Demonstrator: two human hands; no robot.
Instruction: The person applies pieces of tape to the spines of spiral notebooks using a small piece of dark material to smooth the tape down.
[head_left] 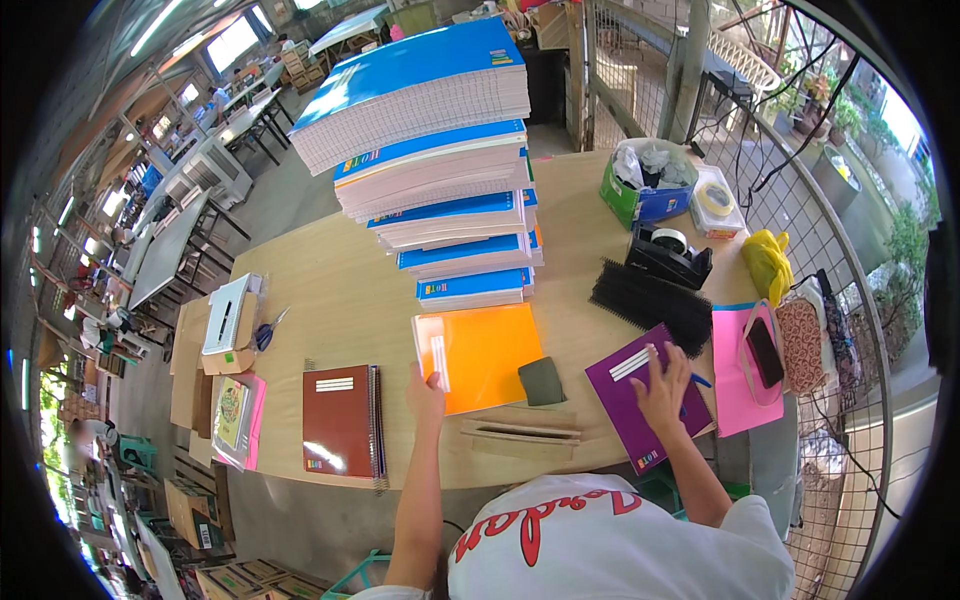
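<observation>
On the wooden counter (340,290), just in front of the tall stack of blue-covered notebooks (440,160), lies a flat orange notebook cover (485,355); the left hand (425,385) touches its near-left edge, fingers together. Right of that stack, the right hand (662,390) rests flat on a purple cover (640,405), fingers spread apart.

I see my left hand (424,385) touching the near left edge of the orange notebook (478,355), which lies just in front of the tall stack of blue-covered notebooks (440,160). Right of the orange notebook, my right hand (662,390) rests flat on a purple notebook (630,400). A brown spiral notebook (340,420) lies to its left.
</observation>
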